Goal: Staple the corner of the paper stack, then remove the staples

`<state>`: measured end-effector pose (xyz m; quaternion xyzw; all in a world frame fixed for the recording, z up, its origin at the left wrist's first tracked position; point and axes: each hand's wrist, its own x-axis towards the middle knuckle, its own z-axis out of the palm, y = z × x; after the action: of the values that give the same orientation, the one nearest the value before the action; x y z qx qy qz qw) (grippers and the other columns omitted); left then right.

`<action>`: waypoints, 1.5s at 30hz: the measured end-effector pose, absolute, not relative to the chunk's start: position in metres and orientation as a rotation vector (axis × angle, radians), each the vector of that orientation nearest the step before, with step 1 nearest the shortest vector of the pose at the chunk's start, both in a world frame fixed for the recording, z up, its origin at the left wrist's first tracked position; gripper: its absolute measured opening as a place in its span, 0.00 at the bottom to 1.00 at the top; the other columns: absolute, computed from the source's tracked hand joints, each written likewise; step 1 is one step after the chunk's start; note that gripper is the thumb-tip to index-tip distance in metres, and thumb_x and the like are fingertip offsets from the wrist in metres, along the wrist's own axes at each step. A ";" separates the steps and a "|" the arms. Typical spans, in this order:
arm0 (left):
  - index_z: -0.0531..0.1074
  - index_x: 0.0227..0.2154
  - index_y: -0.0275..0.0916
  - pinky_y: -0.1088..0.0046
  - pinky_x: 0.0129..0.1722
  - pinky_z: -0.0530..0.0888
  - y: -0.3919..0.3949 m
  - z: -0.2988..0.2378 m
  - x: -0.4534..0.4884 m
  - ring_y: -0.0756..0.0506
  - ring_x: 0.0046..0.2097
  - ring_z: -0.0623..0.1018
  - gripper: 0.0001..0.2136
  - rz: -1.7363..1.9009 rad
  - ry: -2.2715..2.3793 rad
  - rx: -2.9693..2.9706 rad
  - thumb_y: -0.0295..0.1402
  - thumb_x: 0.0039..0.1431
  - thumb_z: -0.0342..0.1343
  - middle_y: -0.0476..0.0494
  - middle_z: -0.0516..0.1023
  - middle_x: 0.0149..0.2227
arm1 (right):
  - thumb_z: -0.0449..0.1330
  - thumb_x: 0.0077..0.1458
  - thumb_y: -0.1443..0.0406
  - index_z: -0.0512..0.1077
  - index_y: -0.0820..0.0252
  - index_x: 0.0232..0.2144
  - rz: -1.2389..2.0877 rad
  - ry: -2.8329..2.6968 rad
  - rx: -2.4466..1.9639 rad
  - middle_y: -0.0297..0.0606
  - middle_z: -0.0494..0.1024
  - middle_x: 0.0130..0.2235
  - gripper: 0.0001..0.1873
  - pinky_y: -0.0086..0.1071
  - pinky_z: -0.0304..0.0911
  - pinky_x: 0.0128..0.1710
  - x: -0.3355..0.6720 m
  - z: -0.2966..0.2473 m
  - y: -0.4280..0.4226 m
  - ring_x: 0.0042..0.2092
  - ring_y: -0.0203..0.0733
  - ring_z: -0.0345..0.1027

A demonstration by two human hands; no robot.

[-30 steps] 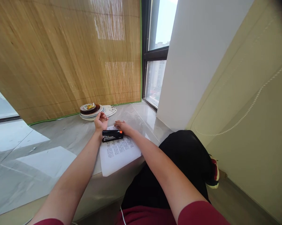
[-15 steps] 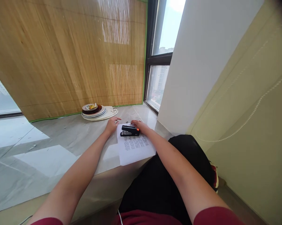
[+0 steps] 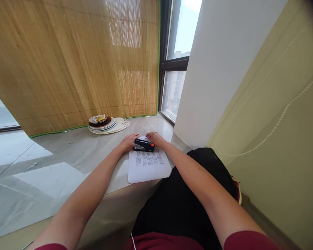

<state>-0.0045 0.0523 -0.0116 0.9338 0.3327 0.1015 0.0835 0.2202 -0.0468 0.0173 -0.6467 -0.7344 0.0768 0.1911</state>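
1. The long black stapler (image 3: 143,146) has an orange bit at one end. It is over the far part of the thin white paper (image 3: 148,173) with printed words.
2. The ledge (image 3: 67,149) is gray and shiny. Round plates (image 3: 102,125) make a stack by the woven blind (image 3: 67,69).
3. The left hand (image 3: 129,142) and right hand (image 3: 156,139) are at the stapler's two ends. Whether they pinch it, one cannot tell.

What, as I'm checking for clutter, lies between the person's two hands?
In the head view, a black stapler is between the left hand and the right hand, over the printed sheet.
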 end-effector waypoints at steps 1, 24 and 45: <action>0.70 0.68 0.47 0.50 0.73 0.57 0.053 -0.012 -0.005 0.35 0.73 0.65 0.28 0.326 1.053 2.769 0.29 0.64 0.53 0.41 0.63 0.74 | 0.53 0.74 0.64 0.81 0.59 0.52 0.265 -2.010 -1.824 0.45 0.84 0.52 0.17 0.34 0.64 0.58 0.218 0.020 -0.046 0.54 0.45 0.75; 0.73 0.60 0.45 0.27 0.68 0.53 0.058 -0.011 -0.007 0.32 0.73 0.63 0.18 0.518 1.480 2.479 0.29 0.71 0.50 0.31 0.65 0.72 | 0.75 0.52 0.63 0.74 0.56 0.58 0.362 -2.259 -1.492 0.43 0.83 0.52 0.32 0.33 0.65 0.49 0.189 0.034 -0.070 0.52 0.51 0.77; 0.83 0.37 0.41 0.64 0.51 0.76 0.052 -0.002 0.003 0.41 0.44 0.80 0.19 0.672 0.741 2.579 0.21 0.48 0.51 0.41 0.83 0.43 | 0.76 0.43 0.71 0.83 0.56 0.47 0.400 -2.120 -1.565 0.36 0.86 0.44 0.25 0.28 0.66 0.43 0.219 0.062 -0.069 0.45 0.44 0.78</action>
<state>0.0028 0.0518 -0.0019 0.9160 0.2632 0.2385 0.1865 0.2194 -0.0691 0.0621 -0.5705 -0.7730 0.1460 0.2360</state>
